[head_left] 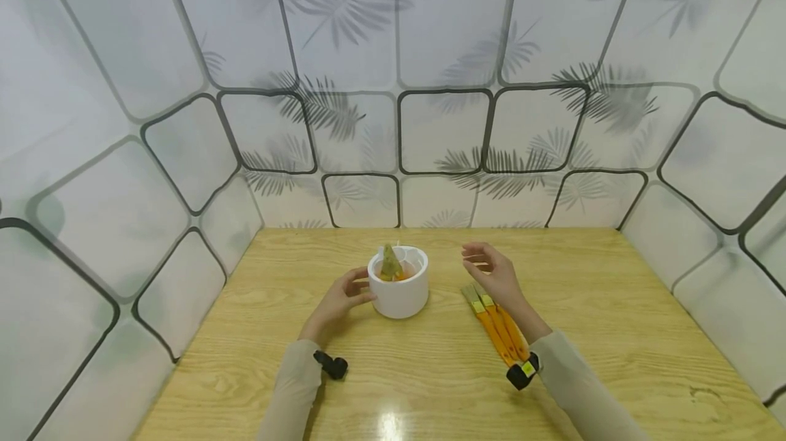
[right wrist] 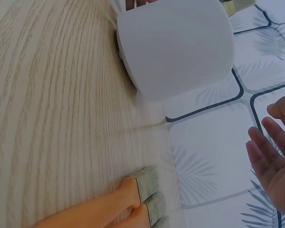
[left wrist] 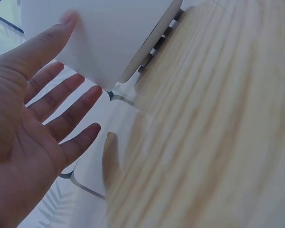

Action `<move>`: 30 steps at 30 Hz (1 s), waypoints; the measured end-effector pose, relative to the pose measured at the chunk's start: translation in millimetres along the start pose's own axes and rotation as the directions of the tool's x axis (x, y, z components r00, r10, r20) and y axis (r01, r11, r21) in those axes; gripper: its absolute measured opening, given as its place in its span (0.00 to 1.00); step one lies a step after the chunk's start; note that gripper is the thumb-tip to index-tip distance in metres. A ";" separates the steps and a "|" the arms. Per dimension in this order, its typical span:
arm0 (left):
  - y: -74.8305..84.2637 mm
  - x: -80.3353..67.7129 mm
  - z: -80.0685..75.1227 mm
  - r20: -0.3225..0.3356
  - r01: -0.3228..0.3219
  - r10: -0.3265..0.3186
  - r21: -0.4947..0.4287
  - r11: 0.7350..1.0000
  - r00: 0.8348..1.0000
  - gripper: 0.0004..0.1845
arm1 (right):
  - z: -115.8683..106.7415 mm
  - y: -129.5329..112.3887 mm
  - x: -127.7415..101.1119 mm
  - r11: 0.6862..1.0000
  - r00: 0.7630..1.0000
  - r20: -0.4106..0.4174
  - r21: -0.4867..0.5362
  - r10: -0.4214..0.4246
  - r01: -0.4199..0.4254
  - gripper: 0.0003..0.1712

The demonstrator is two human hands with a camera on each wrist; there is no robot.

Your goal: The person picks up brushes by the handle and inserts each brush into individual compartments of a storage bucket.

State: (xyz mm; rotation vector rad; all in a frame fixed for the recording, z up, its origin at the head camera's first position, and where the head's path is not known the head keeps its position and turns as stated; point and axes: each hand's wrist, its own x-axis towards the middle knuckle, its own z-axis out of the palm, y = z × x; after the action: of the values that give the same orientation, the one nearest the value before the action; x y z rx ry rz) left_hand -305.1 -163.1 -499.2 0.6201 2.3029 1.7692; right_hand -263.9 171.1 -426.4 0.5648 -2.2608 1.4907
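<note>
In the head view a round white pot (head_left: 402,301) stands upright on the wooden worktop (head_left: 417,366), nearer the far edge and a little left of the middle. Inside it a brush (head_left: 390,265) stands with its greenish bristles up, poking above the rim, and a bit of orange shows low beside it; a pale item also sits in there, too small to make out. The left hand (head_left: 340,299) is at the pot's left side with its fingers loosely bent along the wall. The right hand (head_left: 500,280) is raised off to the pot's right, relaxed and with nothing in it. Below that hand and its forearm, towards the right edge, orange-handled brushes (head_left: 494,325) lie side by side, bristles pointing to the far edge. Behind the worktop hangs a backdrop (head_left: 445,127) of rounded squares and leaves. In the left wrist view the left hand is spread without a grip, its thumb (left wrist: 42,45) over the pot's wall. In the right wrist view the right hand is empty, fingers apart and well clear of the pot, above whose rim some bristles show; the loose brushes lie nearby on the worktop.
</note>
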 end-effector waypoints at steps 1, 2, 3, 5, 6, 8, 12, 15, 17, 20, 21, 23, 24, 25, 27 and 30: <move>3.3 -1.2 -0.1 0.002 -0.004 0.004 0.000 1.000 1.000 0.32 | -0.1 0.1 -0.1 1.000 1.000 -0.002 -0.001 0.002 -0.002 0.16; 6.4 -2.5 -0.1 0.004 -0.008 0.008 0.006 1.000 1.000 0.32 | -0.2 0.2 -0.3 1.000 1.000 -0.003 -0.003 0.004 -0.004 0.16; 9.3 -3.5 -0.1 0.007 -0.011 0.010 0.010 1.000 1.000 0.32 | -0.3 0.1 -0.4 1.000 1.000 -0.003 -0.002 0.006 -0.007 0.16; 11.3 -4.0 -0.5 0.014 -0.009 0.009 0.011 1.000 1.000 0.32 | -0.6 -0.5 -0.6 1.000 1.000 -0.004 0.003 0.010 -0.010 0.16; 11.9 -4.1 -0.6 0.016 -0.010 0.010 0.011 1.000 1.000 0.31 | -0.8 -1.0 -0.7 1.000 1.000 -0.004 0.006 0.012 -0.012 0.16; 12.9 -3.9 -0.5 0.017 -0.018 0.017 0.010 1.000 1.000 0.31 | -1.2 -1.8 -0.9 1.000 1.000 -0.004 0.013 0.018 -0.018 0.16; 12.7 -3.4 -0.3 0.008 -0.021 0.021 0.002 1.000 1.000 0.30 | -2.6 -2.3 -1.9 0.999 1.000 -0.004 0.015 0.030 -0.030 0.16; 12.8 -3.6 0.1 -0.002 -0.018 0.018 0.002 1.000 1.000 0.30 | -3.8 -1.4 -2.7 0.999 0.999 -0.006 0.002 0.041 -0.041 0.16; 13.6 -3.9 0.3 -0.005 -0.010 0.010 0.005 1.000 1.000 0.30 | -4.6 -0.2 -3.4 0.999 0.999 -0.009 -0.010 0.048 -0.048 0.16; 14.2 -4.3 0.2 -0.002 -0.002 0.002 0.013 1.000 1.000 0.31 | -5.6 0.6 -4.5 0.998 0.998 -0.018 -0.029 0.058 -0.059 0.16; 14.3 -4.4 0.1 0.000 0.002 -0.002 0.015 1.000 1.000 0.31 | -5.9 0.8 -4.9 0.997 0.998 -0.021 -0.034 0.062 -0.063 0.16; 14.4 -4.4 -0.2 0.010 0.010 -0.010 0.019 1.000 1.000 0.32 | -6.4 0.9 -5.7 0.997 0.997 -0.025 -0.039 0.069 -0.070 0.16; 14.5 -4.5 -0.3 0.015 0.014 -0.014 0.020 1.000 1.000 0.32 | -6.6 1.1 -6.1 0.996 0.997 -0.027 -0.041 0.072 -0.073 0.15; 14.6 -4.5 -0.4 0.020 0.016 -0.016 0.019 1.000 1.000 0.33 | -6.8 1.3 -6.4 0.996 0.997 -0.030 -0.041 0.075 -0.076 0.15; 15.8 -4.9 -0.3 0.029 0.025 -0.025 0.019 1.000 0.999 0.34 | -7.5 1.4 -6.8 0.996 0.996 -0.035 -0.038 0.076 -0.078 0.16; 16.9 -5.2 -0.3 0.042 0.032 -0.033 0.018 0.999 0.999 0.35 | -9.6 1.8 -7.5 0.995 0.996 -0.038 -0.043 0.083 -0.085 0.16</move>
State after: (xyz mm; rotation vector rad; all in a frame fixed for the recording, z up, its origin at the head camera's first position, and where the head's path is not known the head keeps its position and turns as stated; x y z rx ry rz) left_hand -296.8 -162.0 -483.5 0.6133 2.2899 1.7070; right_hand -257.6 181.6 -428.1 0.4314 -2.3095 1.4736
